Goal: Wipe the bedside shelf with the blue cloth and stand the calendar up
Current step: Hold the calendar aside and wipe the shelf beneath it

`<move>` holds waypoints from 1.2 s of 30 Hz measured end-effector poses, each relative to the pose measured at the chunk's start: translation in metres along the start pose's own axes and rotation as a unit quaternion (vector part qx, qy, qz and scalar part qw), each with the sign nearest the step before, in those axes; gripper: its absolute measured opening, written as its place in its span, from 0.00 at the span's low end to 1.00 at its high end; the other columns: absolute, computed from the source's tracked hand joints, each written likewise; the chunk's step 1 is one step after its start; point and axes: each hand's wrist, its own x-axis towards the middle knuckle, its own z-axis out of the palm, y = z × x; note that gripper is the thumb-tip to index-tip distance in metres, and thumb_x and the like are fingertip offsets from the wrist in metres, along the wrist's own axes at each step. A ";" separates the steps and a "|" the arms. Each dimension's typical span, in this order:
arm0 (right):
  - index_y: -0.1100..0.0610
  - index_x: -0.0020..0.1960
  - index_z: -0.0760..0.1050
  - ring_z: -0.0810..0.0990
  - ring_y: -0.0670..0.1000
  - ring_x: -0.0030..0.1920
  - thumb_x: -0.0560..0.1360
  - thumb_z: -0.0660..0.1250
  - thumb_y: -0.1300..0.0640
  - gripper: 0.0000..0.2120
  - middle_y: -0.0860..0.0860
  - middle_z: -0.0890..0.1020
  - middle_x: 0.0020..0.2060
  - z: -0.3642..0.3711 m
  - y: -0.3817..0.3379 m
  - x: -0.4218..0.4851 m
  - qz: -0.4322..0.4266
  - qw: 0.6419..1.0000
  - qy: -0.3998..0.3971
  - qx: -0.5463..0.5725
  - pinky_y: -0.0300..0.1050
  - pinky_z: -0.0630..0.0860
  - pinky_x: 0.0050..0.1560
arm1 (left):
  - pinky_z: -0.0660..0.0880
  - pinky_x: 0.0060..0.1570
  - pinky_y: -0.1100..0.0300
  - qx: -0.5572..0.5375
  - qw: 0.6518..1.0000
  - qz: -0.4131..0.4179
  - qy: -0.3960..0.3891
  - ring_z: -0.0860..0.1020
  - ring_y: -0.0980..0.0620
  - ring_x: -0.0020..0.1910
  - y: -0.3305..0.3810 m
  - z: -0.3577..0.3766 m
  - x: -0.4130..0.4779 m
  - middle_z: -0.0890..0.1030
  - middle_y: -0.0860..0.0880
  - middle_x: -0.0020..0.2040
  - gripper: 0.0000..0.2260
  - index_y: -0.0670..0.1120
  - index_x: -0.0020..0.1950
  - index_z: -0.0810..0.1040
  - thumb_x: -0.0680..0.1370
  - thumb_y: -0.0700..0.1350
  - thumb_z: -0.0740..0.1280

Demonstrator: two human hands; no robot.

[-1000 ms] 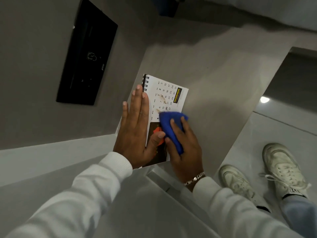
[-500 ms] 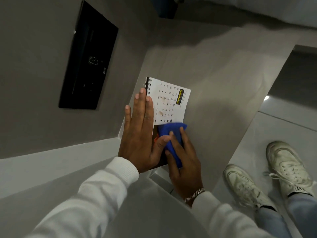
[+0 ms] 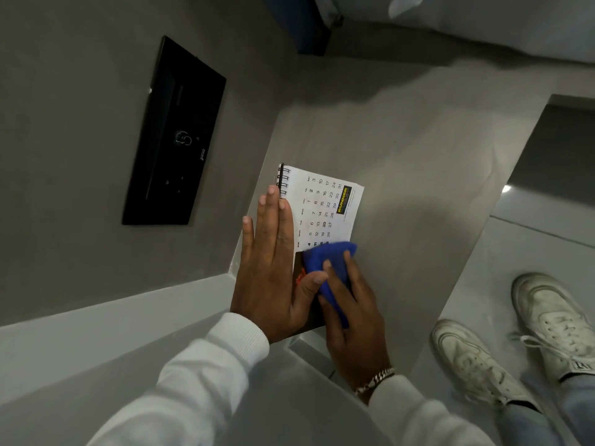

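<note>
The spiral-bound calendar (image 3: pixel 325 204) lies flat on the grey bedside shelf (image 3: pixel 402 175), its white date page up and its dark lower part under my hands. My left hand (image 3: pixel 273 265) rests flat on the calendar's left edge, fingers straight and together, thumb touching the cloth. My right hand (image 3: pixel 351 313) presses the blue cloth (image 3: pixel 328 262) onto the calendar's lower half. Part of the cloth is hidden under my fingers.
A black switch panel (image 3: pixel 175 136) is set in the grey wall left of the shelf. White bedding (image 3: pixel 467 20) lies beyond the shelf's far end. My white shoes (image 3: pixel 521 342) stand on the glossy floor to the right. A pale ledge (image 3: pixel 112 320) runs at lower left.
My right hand has drawn the blue cloth down the calendar toward me, uncovering more of the date page. My left hand has stayed flat on the calendar's left edge.
</note>
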 end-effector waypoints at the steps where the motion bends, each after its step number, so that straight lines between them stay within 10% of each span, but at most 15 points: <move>1: 0.51 0.74 0.62 0.61 0.55 0.74 0.79 0.59 0.53 0.23 0.51 0.56 0.76 0.000 -0.001 -0.001 -0.004 1.000 0.000 0.003 0.63 0.69 0.67 | 0.44 0.78 0.43 0.000 1.000 0.000 0.000 0.43 0.45 0.81 0.000 0.000 0.000 0.43 0.43 0.80 0.38 0.39 0.79 0.45 0.79 0.66 0.43; 36: 0.56 0.72 0.63 0.67 0.64 0.69 0.78 0.60 0.54 0.24 0.62 0.63 0.74 0.004 -0.008 0.115 -0.039 0.990 0.123 -0.057 0.65 0.73 0.61 | 0.46 0.79 0.45 -0.036 0.999 0.023 0.016 0.44 0.46 0.81 -0.003 0.003 0.000 0.39 0.49 0.81 0.39 0.43 0.79 0.40 0.78 0.68 0.45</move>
